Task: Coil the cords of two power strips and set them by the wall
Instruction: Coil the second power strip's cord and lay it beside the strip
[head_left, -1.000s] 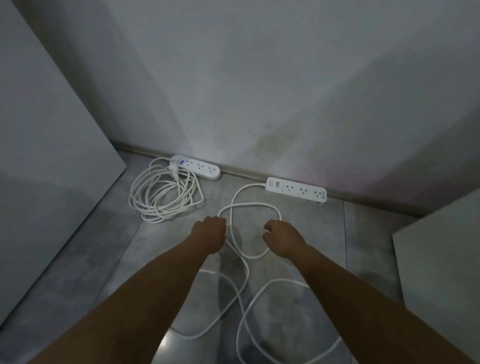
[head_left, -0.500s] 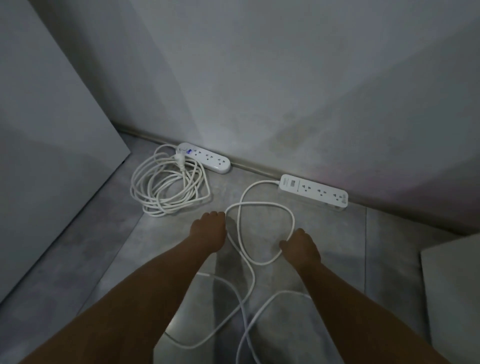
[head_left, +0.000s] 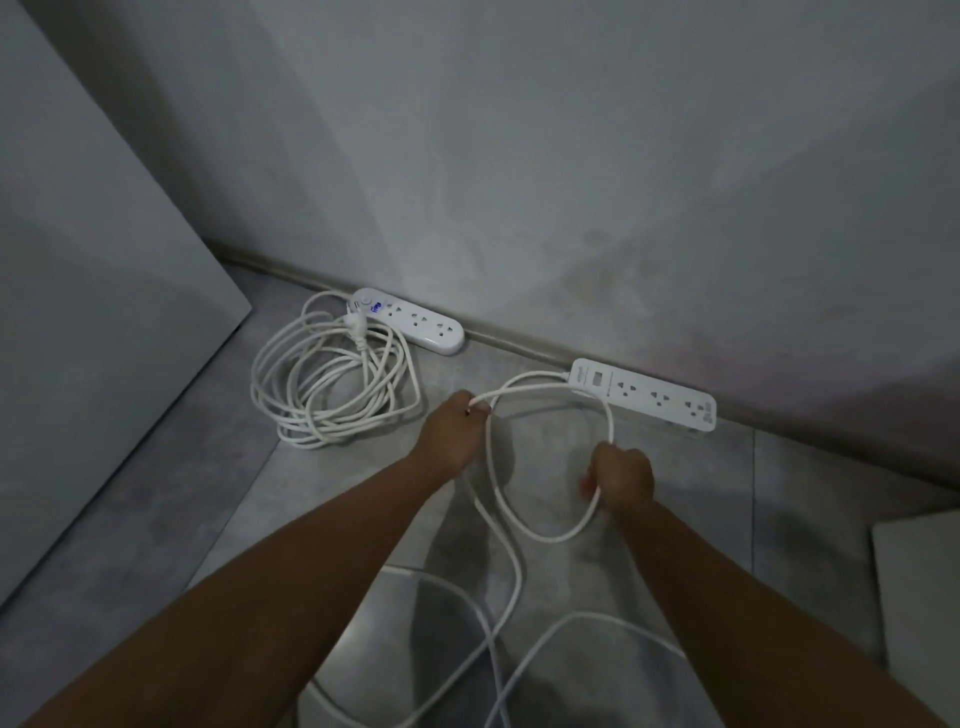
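both forearms reach forward and down over the grey floor (head_left: 156, 519). the left hand (head_left: 451, 436) is knuckles-up, fingers pinched around the white cord (head_left: 545, 535) at the top left of a loop. the right hand (head_left: 623, 475) is a closed fist gripping the same cord on the loop's right side. the loop hangs between the two hands, sagging below them. from the left hand the cord arcs up and right to the left end of the right power strip (head_left: 644, 394), which lies flat at the foot of the wall (head_left: 519, 156), its long axis along the skirting and sockets up. loose cord trails back toward the person in wide curves. further left, the left power strip (head_left: 410, 321) lies along the same wall, with its coiled cord (head_left: 327, 379) piled just in front and to its left, the plug (head_left: 356, 326) resting on top.
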